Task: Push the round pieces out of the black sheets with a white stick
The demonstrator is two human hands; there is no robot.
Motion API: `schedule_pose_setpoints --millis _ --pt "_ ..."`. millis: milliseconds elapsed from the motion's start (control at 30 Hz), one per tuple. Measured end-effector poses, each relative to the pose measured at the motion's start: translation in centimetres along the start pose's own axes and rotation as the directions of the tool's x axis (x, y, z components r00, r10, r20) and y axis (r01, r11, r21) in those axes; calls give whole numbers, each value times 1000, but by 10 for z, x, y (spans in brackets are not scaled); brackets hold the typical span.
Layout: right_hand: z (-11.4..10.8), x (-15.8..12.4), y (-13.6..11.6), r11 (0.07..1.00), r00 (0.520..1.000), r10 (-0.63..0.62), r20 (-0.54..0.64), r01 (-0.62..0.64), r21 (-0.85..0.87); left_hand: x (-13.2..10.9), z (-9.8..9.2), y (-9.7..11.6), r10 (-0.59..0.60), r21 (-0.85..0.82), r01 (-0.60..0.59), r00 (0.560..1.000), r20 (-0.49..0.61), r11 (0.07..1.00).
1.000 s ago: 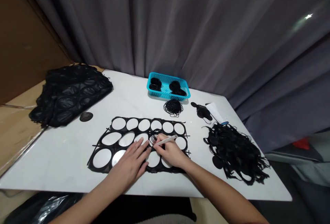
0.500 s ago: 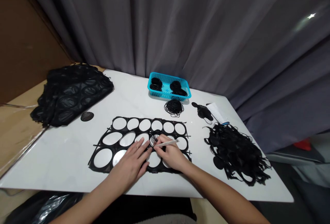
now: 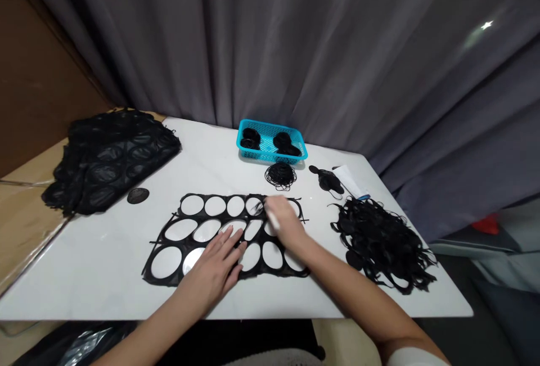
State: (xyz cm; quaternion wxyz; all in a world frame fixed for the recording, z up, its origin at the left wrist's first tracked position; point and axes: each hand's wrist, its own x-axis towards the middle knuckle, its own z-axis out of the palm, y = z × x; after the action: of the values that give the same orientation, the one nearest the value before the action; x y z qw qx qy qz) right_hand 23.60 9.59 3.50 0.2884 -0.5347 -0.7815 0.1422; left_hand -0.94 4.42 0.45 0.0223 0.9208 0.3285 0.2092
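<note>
A flat black sheet (image 3: 184,246) with rows of large round holes lies on the white table. My left hand (image 3: 219,259) rests on its middle with fingers stretched out and spread. My right hand (image 3: 284,220), blurred by motion, is closed round a slim white stick-like tool (image 3: 274,218) above the sheet's upper right part. Thin black strands (image 3: 258,207) show at its fingertips, over a top-row hole. Whether the fingers pinch those strands is too blurred to tell. Just beyond the sheet is a loose bundle of thin black rings (image 3: 281,175).
A blue basket (image 3: 271,155) holding black bundles stands at the back. Folded black perforated sheets (image 3: 112,158) lie left, near a dark disc (image 3: 138,195). At right are a tangled heap of black strips (image 3: 379,242), small black pieces (image 3: 329,179) and a white flat item (image 3: 349,180).
My right hand has moved up and away from me over the sheet, with the white tool now tilted more upright. Black strands moved with it. My left hand stays in place.
</note>
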Motion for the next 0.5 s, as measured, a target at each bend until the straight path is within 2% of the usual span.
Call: schedule_pose_setpoints --millis 67,133,167,233,267,367,433,500 --pt "-19 21 25 988 970 151 -189 -152 11 0 -2 -1 5 2 -5 1000 -11 1000" --pt "-36 32 46 959 926 278 -254 -251 131 0 -3 -1 2 -3 -2 1000 -25 1000" --pt "-42 33 53 930 908 345 -240 -295 219 0 -4 -1 -11 -9 11 999 -35 1000" --pt "-46 27 60 821 877 464 -127 -371 434 5 -5 2 -52 -29 50 996 -67 998" --pt "-45 21 60 736 860 508 -54 -401 546 9 -5 5 -66 -41 62 995 -79 997" --pt "-37 5 52 416 818 557 142 -423 805 27 -2 13 -27 -87 21 997 -75 996" --pt "-32 -4 43 250 807 538 243 -429 868 38 3 16 39 -110 -43 999 -37 993" --pt "-29 -12 34 174 804 493 333 -466 867 44 10 18 74 -119 -74 997 2 990"
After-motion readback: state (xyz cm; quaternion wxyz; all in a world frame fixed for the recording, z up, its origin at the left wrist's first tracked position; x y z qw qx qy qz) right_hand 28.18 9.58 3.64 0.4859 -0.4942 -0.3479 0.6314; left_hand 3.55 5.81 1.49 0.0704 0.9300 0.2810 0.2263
